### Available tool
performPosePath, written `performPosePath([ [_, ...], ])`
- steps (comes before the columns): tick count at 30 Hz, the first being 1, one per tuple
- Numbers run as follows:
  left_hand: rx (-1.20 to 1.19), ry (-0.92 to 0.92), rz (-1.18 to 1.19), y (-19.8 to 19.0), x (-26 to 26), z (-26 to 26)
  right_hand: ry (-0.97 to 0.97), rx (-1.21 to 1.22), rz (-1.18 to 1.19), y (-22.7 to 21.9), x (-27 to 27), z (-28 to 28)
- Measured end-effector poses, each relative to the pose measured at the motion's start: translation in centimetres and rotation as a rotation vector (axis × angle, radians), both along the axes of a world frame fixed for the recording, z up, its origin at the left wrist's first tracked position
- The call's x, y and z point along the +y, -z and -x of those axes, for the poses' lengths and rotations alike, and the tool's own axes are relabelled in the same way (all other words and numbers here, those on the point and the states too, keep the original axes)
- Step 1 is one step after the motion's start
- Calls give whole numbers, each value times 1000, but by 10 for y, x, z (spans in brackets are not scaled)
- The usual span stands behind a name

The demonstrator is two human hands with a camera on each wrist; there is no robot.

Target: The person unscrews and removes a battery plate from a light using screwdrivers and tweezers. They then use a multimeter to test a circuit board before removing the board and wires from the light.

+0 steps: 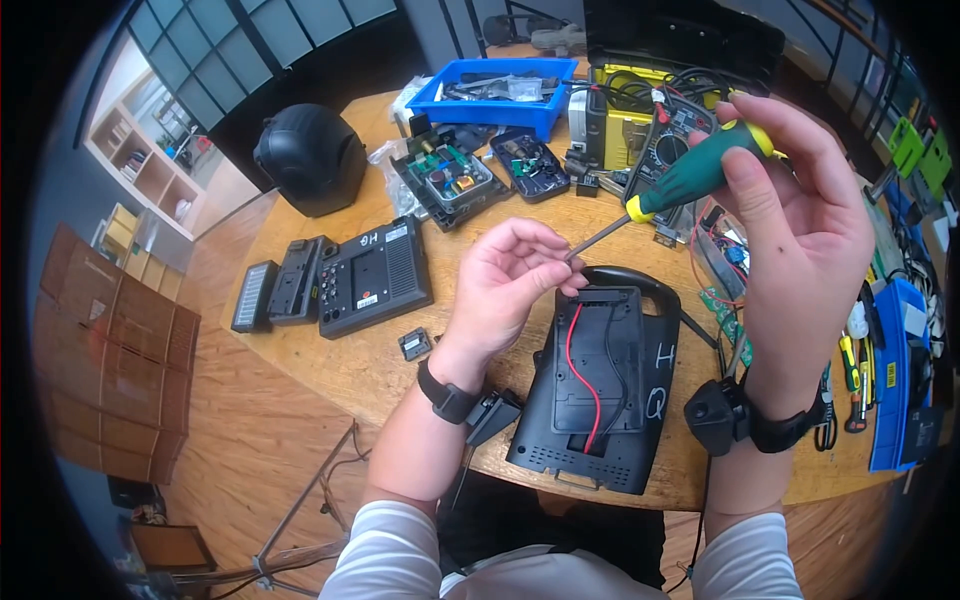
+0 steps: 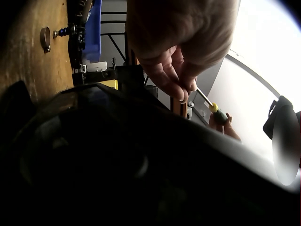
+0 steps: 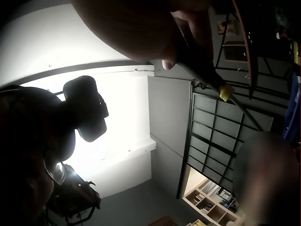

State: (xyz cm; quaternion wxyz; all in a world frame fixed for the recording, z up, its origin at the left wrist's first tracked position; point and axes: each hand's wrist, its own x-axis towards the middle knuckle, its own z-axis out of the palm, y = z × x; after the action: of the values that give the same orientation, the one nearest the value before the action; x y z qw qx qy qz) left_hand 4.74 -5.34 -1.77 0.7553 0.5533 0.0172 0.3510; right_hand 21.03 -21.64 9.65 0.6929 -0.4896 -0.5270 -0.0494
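Note:
A green screwdriver with yellow ends (image 1: 695, 175) is held by its handle between the thumb and fingers of my right hand (image 1: 800, 210). Its metal shaft slants down to my left hand (image 1: 510, 280), whose thumb and fingers pinch the tip. Below the hands, a black plastic housing (image 1: 540, 430) marked "HQ" stands on the table, a red wire (image 1: 575, 370) running across its recessed panel. In the left wrist view the left fingers (image 2: 171, 80) meet at the shaft tip. The right wrist view shows the dark handle and yellow collar (image 3: 226, 92).
Left on the wooden table (image 1: 300, 350) lie a black device (image 1: 375, 275) and a small black part (image 1: 414, 344). Behind are opened electronics (image 1: 450, 185), a blue bin (image 1: 490, 105) and a multimeter (image 1: 668, 150). Tools and a blue tray (image 1: 900, 390) are at the right.

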Motion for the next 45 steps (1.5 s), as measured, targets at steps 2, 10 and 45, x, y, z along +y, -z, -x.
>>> performPosePath([
  [2, 2, -5, 6, 0, 0, 1, 28, 1, 8, 0, 0, 0],
  [10, -4, -16, 13, 1, 1, 0, 18, 7, 6, -1, -1, 0],
  [45, 84, -351, -399, 4, -14, -9, -84, 32, 35, 3, 11, 9],
])
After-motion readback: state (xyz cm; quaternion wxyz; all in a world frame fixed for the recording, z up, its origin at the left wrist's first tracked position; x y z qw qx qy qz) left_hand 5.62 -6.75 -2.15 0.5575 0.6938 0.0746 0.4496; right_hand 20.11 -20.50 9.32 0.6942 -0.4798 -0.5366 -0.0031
